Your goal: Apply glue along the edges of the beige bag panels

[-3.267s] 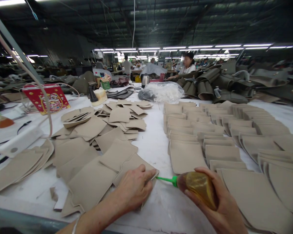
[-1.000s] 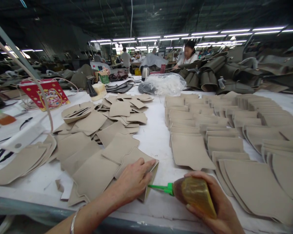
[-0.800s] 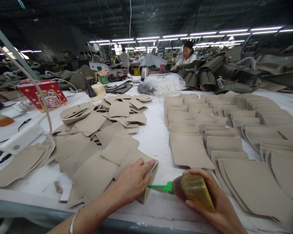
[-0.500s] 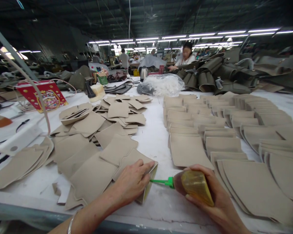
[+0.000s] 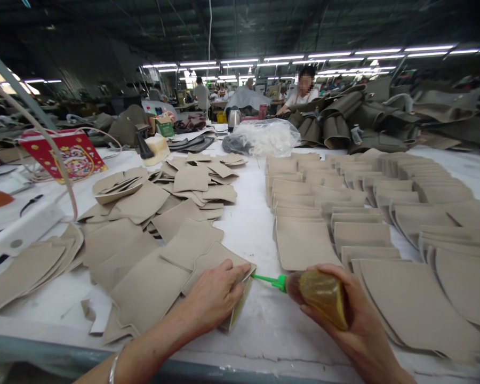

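My right hand (image 5: 350, 314) is wrapped round a squeeze bottle (image 5: 318, 296) of amber liquid, probably glue, tipped on its side. Its thin green nozzle (image 5: 266, 279) points left, the tip at the corner of a beige leather-like piece (image 5: 214, 261). My left hand (image 5: 218, 293) holds that piece near its right edge, index finger stretched towards the corner and the other fingers bent. A strip along this edge (image 5: 240, 309) looks yellowish and shiny. The left thumb is hidden. More beige pieces (image 5: 152, 282) lie overlapping beneath and left of my left hand.
Rows of folded beige pieces (image 5: 304, 242) stand on the right of the white table (image 5: 248, 213). Loose pieces (image 5: 192, 178) are heaped at the left. A clear plastic bag (image 5: 268, 136), a red box (image 5: 64, 154) and dark bags (image 5: 336, 125) lie farther back. A person (image 5: 302, 93) sits beyond.
The bottle's nozzle tip has moved up along the piece's edge, away from me, to its far corner. My left hand stays on the piece. The whole view has shifted slightly.
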A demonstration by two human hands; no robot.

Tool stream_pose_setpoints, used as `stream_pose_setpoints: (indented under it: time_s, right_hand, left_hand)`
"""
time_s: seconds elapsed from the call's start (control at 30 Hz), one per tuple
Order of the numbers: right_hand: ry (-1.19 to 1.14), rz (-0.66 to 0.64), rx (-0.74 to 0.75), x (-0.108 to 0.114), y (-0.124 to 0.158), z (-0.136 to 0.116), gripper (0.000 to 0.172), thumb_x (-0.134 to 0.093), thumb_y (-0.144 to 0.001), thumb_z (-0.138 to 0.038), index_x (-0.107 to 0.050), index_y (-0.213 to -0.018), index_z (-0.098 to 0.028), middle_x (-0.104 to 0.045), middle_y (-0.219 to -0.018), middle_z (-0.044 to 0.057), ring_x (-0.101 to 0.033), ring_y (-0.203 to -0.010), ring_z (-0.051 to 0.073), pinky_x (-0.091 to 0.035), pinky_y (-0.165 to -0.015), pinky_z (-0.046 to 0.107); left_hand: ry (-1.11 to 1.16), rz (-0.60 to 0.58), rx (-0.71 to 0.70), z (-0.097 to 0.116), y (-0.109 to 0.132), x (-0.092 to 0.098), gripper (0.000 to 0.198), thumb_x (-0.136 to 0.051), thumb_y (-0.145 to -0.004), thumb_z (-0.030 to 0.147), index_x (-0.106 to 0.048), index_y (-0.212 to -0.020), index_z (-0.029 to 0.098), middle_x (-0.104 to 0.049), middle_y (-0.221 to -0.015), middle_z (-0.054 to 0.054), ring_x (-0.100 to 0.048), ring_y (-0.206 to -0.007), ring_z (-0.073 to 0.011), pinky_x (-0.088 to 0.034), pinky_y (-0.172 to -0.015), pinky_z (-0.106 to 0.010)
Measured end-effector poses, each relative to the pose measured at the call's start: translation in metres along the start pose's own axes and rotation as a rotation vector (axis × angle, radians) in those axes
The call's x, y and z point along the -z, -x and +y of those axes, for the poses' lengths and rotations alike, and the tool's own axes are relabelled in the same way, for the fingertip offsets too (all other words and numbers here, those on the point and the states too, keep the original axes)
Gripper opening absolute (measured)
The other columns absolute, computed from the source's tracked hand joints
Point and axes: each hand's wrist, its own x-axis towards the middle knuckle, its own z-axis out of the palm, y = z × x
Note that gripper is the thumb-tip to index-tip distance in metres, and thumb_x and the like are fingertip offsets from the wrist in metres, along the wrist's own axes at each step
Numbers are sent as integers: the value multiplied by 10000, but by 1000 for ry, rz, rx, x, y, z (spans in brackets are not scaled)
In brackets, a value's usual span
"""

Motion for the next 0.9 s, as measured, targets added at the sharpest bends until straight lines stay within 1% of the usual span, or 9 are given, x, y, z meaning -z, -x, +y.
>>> stream_pose_setpoints:
  time_s: [0.2,0.3,0.4,0.53,0.63,0.7,0.77,0.83,0.9]
  right_hand:
    - [-19,52,-81,-5,1,-5,421,-659,-822,-399,-462,-1171,-271,-520,-1112,18,-531,-979,212,-407,-859,294]
    - [-115,27,-195,-11,15,-17,409,-646,-802,-422,-480,-1149,-282,-541,-1102,-4,-542,-989,208,-400,-856,267]
    - [-237,-2,-295,-16,30,-25,434,-667,-755,-439,-503,-1128,-289,-569,-1043,-20,-571,-911,198,-423,-781,248]
    - [-412,1,-476,-13,33,-27,550,-728,-683,-501,-513,-1123,-250,-610,-926,-6,-586,-770,186,-440,-682,248]
    - [-627,72,-642,-5,25,-28,659,-782,-639,-506,-487,-1158,-229,-645,-938,16,-603,-832,184,-459,-717,231]
    - [-844,156,-747,2,21,-29,688,-808,-646,-454,-467,-1196,-220,-668,-1005,51,-622,-904,204,-483,-788,265]
    - [-1059,243,-808,11,19,-31,677,-825,-659,-386,-484,-1215,-205,-675,-1066,90,-644,-923,230,-513,-796,318]
    - [-1241,319,-819,20,20,-33,579,-831,-677,-329,-566,-1168,-171,-677,-1086,117,-663,-904,242,-541,-756,332]
    - [-1423,353,-808,30,21,-35,432,-831,-693,-281,-658,-1059,-132,-693,-1047,121,-678,-859,222,-552,-733,307]
  left_hand:
    - [5,3,2,2,0,1,451,-307,-904,276,-446,-1318,388,-559,-940,-3,-604,-858,-181,-440,-787,-296]
    - [21,7,9,1,2,1,454,-306,-903,274,-440,-1322,386,-564,-964,-5,-605,-876,-187,-444,-804,-308]
    - [34,19,17,1,3,-1,457,-314,-901,278,-431,-1330,384,-568,-989,-10,-603,-898,-192,-443,-824,-316]
    - [87,21,26,2,1,0,445,-344,-896,292,-456,-1324,343,-580,-1007,-18,-594,-895,-193,-441,-825,-323]
    - [162,50,35,-1,-2,2,420,-358,-900,333,-514,-1286,276,-603,-959,-27,-582,-891,-189,-447,-832,-315]
    - [162,123,54,-9,1,4,426,-340,-902,343,-537,-1262,231,-602,-989,-46,-574,-914,-189,-453,-859,-317]
    - [60,255,105,-22,6,4,449,-344,-889,344,-524,-1274,198,-561,-1120,-79,-551,-995,-210,-452,-903,-348]
    - [-122,397,177,-35,10,2,489,-405,-859,371,-505,-1293,168,-529,-1168,-114,-502,-1095,-272,-428,-959,-424]
    - [-162,474,193,-44,0,-1,485,-475,-853,393,-514,-1270,149,-545,-1128,-124,-503,-1091,-290,-424,-968,-467]
